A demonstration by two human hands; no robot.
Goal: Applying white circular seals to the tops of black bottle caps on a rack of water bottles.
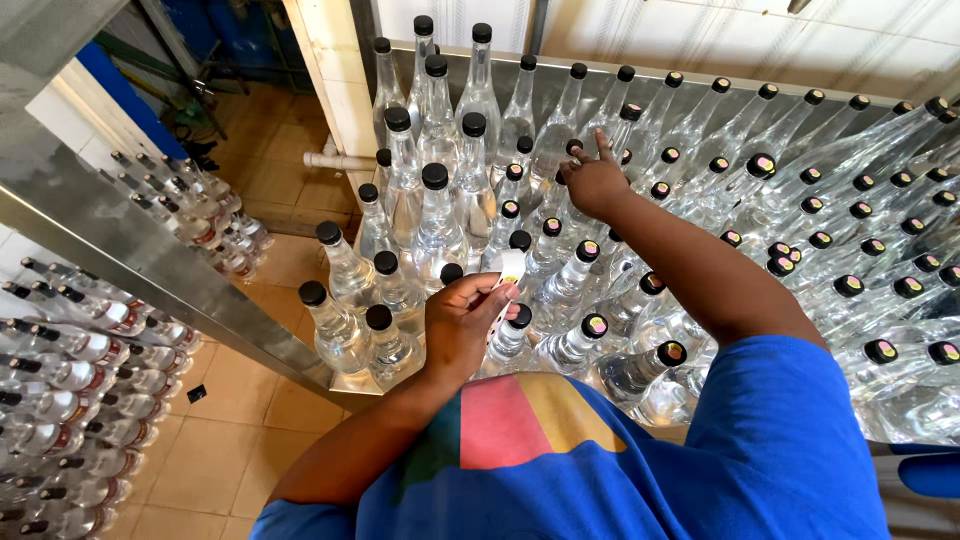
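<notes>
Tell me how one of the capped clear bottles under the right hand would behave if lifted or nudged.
The clear bottle looks like filled glass, so probably heavy for its size and breakable. Tall with a narrow neck, it may tip if nudged alone, though close neighbours would likely catch it. The right hand touches only its black cap; the smooth wall seems slippery.

Tan tiled floor [225,440], white wall [700,40]

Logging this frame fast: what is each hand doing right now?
Left hand: closed, holding a small white strip.
Right hand: open, holding nothing, fingers touching the black cap of a clear bottle.
</notes>
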